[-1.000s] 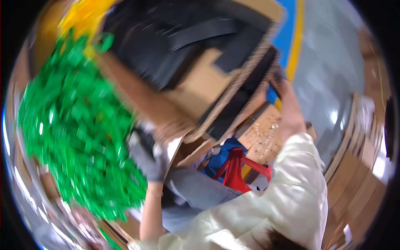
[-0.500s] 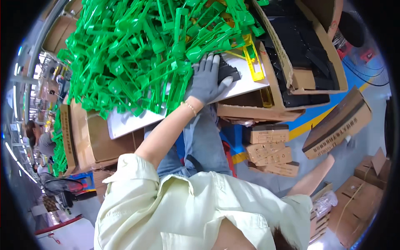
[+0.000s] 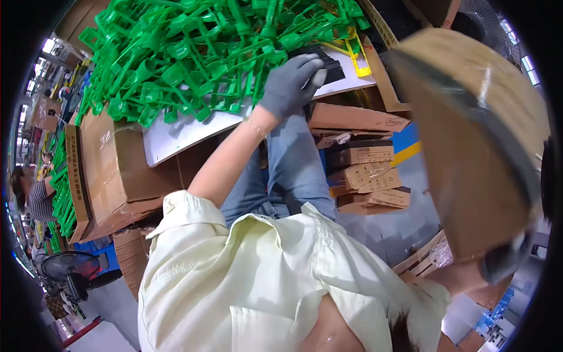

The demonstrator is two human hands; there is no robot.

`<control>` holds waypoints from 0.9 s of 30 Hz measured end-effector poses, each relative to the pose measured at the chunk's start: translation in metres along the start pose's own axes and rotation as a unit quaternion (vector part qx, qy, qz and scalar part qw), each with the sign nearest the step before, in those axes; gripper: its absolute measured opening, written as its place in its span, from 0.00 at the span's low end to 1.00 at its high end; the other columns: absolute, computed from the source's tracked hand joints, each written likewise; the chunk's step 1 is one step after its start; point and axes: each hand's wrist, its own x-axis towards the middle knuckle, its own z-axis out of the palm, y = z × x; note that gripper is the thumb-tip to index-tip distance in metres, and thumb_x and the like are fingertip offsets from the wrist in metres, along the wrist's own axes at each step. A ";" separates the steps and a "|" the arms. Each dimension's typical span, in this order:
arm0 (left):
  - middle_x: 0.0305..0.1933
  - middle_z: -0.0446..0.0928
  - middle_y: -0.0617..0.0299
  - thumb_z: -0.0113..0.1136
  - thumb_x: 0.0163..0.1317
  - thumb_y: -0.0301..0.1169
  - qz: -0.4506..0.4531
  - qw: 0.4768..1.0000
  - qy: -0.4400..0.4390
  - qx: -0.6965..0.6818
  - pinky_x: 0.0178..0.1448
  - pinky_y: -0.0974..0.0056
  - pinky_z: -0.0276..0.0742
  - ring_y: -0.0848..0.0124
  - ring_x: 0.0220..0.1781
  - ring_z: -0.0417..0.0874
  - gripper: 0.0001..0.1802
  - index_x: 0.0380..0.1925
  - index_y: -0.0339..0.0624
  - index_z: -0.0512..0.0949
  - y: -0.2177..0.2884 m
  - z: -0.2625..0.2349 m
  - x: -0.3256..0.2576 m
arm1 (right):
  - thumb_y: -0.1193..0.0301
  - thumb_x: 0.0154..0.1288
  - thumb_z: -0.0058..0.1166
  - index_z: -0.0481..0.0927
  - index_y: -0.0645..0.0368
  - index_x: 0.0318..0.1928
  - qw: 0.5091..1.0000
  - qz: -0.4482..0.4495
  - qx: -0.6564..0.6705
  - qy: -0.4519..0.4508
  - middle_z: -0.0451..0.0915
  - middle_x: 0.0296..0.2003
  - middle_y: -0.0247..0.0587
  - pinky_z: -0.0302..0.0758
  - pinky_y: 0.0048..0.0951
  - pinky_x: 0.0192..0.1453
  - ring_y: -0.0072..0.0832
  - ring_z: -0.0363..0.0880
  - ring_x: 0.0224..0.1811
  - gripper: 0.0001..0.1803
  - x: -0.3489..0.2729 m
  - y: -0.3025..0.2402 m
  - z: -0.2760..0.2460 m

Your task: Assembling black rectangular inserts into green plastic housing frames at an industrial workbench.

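in the head view, the person's left hand (image 3: 291, 87), in a grey glove, lies over some black pieces (image 3: 333, 69) on the white counter (image 3: 190, 138), fingers bent; i can't tell whether they grip. a heap of green plastic parts (image 3: 176, 64) sits right beside it, and a yellow part (image 3: 363, 71) lies just past the black pieces. out to the side, the right hand (image 3: 505, 258), blurred, grips the lower end of a big brown box (image 3: 463, 158), which is tilted and held up. smaller boxes (image 3: 365, 176) are stacked near the person's legs (image 3: 296, 158).
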 end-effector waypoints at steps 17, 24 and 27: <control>0.42 0.77 0.60 0.52 0.61 0.42 -0.603 0.684 0.116 -0.393 0.49 0.66 0.77 0.71 0.43 0.79 0.23 0.52 0.40 0.72 -0.004 -0.264 -0.237 | 0.64 0.57 0.55 0.77 0.46 0.51 0.548 -0.411 0.232 -0.691 0.74 0.39 0.33 0.77 0.34 0.36 0.32 0.77 0.40 0.19 -0.245 -0.065 0.333; 0.54 0.76 0.53 0.63 0.58 0.31 -0.448 0.866 0.223 -0.011 0.59 0.64 0.71 0.66 0.55 0.76 0.25 0.54 0.31 0.73 -0.026 -0.256 -0.198 | 0.68 0.65 0.52 0.74 0.58 0.53 0.760 0.317 0.248 -0.511 0.76 0.37 0.35 0.72 0.21 0.30 0.19 0.75 0.34 0.17 -0.118 0.066 0.402; 0.55 0.73 0.46 0.66 0.55 0.35 -0.313 0.909 0.097 0.258 0.64 0.59 0.66 0.57 0.60 0.73 0.30 0.55 0.31 0.70 -0.038 -0.270 -0.113 | 0.58 0.66 0.53 0.77 0.58 0.50 0.721 0.390 0.177 -0.545 0.76 0.28 0.32 0.69 0.19 0.24 0.17 0.73 0.25 0.19 -0.105 0.065 0.422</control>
